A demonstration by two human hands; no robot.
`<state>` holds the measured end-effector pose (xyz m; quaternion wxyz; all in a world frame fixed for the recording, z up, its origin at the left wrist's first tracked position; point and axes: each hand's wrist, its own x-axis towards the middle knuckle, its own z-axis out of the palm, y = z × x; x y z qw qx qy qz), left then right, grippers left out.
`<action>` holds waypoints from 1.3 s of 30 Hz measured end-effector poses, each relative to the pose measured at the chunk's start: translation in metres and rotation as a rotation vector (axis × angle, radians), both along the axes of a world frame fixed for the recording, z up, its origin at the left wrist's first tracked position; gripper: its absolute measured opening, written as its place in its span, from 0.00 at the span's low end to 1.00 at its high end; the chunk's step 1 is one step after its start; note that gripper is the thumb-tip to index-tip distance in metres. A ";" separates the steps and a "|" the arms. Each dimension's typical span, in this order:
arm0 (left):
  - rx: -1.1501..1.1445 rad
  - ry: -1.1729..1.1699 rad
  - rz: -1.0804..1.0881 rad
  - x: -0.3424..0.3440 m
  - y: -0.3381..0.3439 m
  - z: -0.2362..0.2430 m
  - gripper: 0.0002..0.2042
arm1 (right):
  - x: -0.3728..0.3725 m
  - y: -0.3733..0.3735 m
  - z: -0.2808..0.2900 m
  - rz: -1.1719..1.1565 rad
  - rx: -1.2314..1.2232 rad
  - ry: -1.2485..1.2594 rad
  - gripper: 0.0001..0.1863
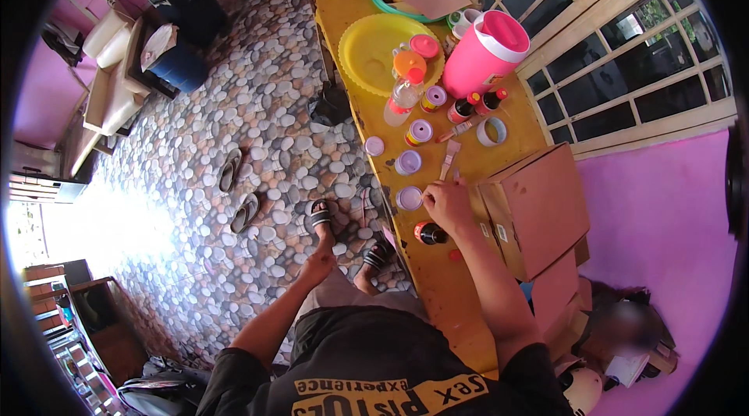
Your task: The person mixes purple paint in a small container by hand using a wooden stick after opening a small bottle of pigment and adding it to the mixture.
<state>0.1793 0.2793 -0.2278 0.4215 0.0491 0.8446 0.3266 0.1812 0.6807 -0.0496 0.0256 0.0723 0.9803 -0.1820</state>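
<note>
The fingers (431, 198) of the right hand (449, 207), right of centre in the frame, are bent at the near rim of a purple-topped container (409, 198); whether they grip it or only touch it, I cannot tell. That container stands on the yellow table (445, 299), not lifted. A flat brush (451, 157) lies just above the hand, its lower end close to the knuckles; whether it is held is unclear. The left hand (318, 263), near the frame's centre, hangs off the table, loosely curled, with nothing visible in it. Judging progress, little looks finished: the container remains among similar purple-topped ones (408, 162), and the dark bottle (430, 233) below it stands apart from both hands. No completed result shows.
</note>
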 end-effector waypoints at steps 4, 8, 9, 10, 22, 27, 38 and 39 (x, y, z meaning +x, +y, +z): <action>0.228 0.081 0.023 -0.004 0.034 0.014 0.16 | -0.007 0.000 -0.004 -0.042 -0.027 0.047 0.04; 0.323 0.177 -0.012 -0.007 0.086 0.040 0.14 | -0.008 -0.006 0.009 0.030 -0.057 -0.058 0.04; 0.410 0.232 -0.024 -0.009 0.099 0.050 0.15 | -0.006 -0.004 0.008 0.025 -0.055 -0.058 0.04; 0.412 0.230 -0.026 -0.013 0.111 0.058 0.15 | -0.004 -0.001 0.004 0.006 -0.053 -0.042 0.04; 0.489 0.743 -0.251 -0.056 0.210 0.090 0.41 | 0.002 -0.003 0.001 -0.031 -0.028 0.015 0.05; 0.457 0.843 -0.242 -0.058 0.220 0.084 0.40 | 0.000 -0.007 0.015 -0.048 -0.030 0.019 0.04; 0.555 0.787 -0.161 -0.063 0.220 0.094 0.31 | -0.001 -0.017 0.029 -0.043 0.006 0.112 0.04; 0.579 0.771 -0.161 -0.064 0.218 0.098 0.31 | -0.001 -0.019 0.036 -0.041 0.007 0.117 0.04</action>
